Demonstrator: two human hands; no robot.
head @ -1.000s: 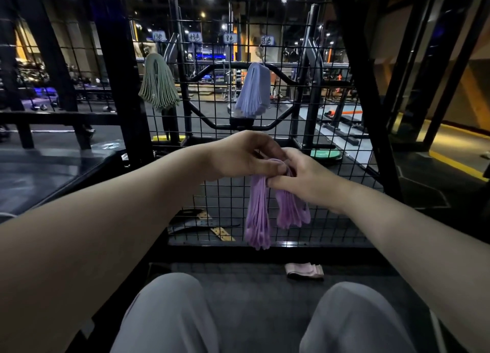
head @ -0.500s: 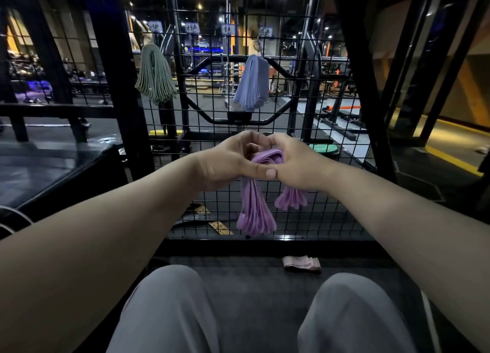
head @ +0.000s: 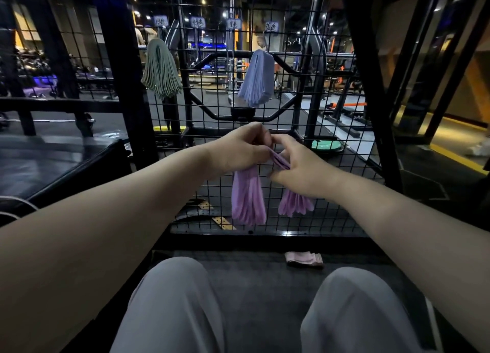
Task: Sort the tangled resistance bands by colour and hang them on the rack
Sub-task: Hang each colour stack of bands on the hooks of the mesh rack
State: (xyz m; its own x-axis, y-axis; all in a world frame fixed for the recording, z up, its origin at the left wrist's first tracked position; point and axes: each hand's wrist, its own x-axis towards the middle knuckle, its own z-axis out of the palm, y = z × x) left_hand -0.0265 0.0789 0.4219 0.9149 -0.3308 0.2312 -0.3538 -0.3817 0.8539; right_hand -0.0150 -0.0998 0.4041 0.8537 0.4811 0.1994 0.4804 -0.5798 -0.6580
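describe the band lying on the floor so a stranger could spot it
Below the black wire rack, on the dark floor ahead of the right knee, lies a small folded pink band. Unlike the green bundle, blue bundle and purple bundle, it lies flat, unheld.

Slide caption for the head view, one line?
Left hand and right hand grip purple resistance bands before black mesh rack holding green bundle and blue bundle.

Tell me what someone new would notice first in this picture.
The purple bands at centre, gripped between the left hand and right hand, draping down in two bunches. Behind them on the mesh rack hang a green bundle at upper left and a pale blue bundle to its right. A pink band lies on the floor past the knees.
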